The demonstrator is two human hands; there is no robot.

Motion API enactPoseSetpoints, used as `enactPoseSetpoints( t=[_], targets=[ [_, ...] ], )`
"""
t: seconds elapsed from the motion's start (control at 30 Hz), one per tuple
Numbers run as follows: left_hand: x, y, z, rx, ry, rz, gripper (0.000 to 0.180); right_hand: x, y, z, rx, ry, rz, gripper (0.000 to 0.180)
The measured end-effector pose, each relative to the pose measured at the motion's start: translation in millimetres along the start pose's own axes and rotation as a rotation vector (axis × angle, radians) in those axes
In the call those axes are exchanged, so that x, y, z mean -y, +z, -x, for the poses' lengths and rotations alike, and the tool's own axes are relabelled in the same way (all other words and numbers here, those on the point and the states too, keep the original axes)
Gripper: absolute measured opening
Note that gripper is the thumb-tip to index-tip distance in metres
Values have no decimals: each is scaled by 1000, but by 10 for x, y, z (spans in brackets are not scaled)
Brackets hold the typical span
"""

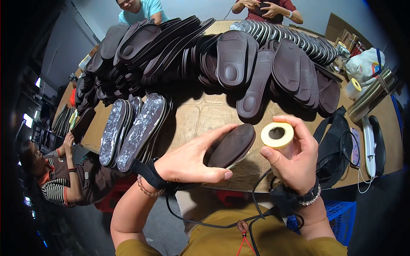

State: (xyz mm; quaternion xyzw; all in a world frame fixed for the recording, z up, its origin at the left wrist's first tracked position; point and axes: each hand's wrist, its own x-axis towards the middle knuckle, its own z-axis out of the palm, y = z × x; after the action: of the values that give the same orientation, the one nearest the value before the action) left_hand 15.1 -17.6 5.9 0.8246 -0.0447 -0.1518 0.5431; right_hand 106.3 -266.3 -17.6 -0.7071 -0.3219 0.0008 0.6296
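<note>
- Brown sole (232, 145) sits clasped in my left hand (188, 164), near the table's (200, 115) front edge, long axis running near-left to far-right.
- Right hand (294, 160) pinches a tape roll (277, 135) (pale yellow) just right of the sole's far tip.
- Foil-wrapped soles (132, 130) lie left.

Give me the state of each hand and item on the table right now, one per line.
Left hand: gripping a dark sole.
Dark sole: held above the table edge, tilted.
Right hand: holding a tape roll.
Tape roll: upright in the fingers, core facing the camera.
Brown soles: stacked on edge in rows across the table.
Foil-faced soles: leaning in a stack, shiny side out.
Black bag: lying on the table.
</note>
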Motion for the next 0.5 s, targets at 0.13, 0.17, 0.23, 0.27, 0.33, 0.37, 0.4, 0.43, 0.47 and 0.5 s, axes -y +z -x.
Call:
enactPoseSetpoints(
  t=[0.13,0.17,0.23,0.27,0.33,0.37,0.4,0.43,0.47,0.5],
  targets=[
    [-7,20,1,-31,20,-54,110,-12,21,-28,-26,23,28,55],
    [-9,20,1,-29,31,-59,110,-9,21,-29,-25,42,25,54],
    [-10,25,-4,-25,43,-63,110,-8,26,-37,-26,49,28,54],
    [-10,28,-9,-21,31,-55,110,-6,26,-38,-24,63,32,53],
    [-9,31,-18,-16,22,-48,110,-7,27,-38,-27,69,22,53],
    [-6,31,-24,-15,39,-68,110,-11,24,-37,-27,84,13,52],
    [-5,33,-25,-14,54,-87,110,-20,24,-39,-28,84,15,52],
    [-2,38,-24,-13,55,-86,110,-35,27,-45,-25,72,26,52],
    [1,42,-22,-14,52,-92,110,-49,30,-47,-23,60,36,53],
    [6,46,-18,-15,48,-98,110,-64,34,-49,-23,61,37,53]
  ],
)
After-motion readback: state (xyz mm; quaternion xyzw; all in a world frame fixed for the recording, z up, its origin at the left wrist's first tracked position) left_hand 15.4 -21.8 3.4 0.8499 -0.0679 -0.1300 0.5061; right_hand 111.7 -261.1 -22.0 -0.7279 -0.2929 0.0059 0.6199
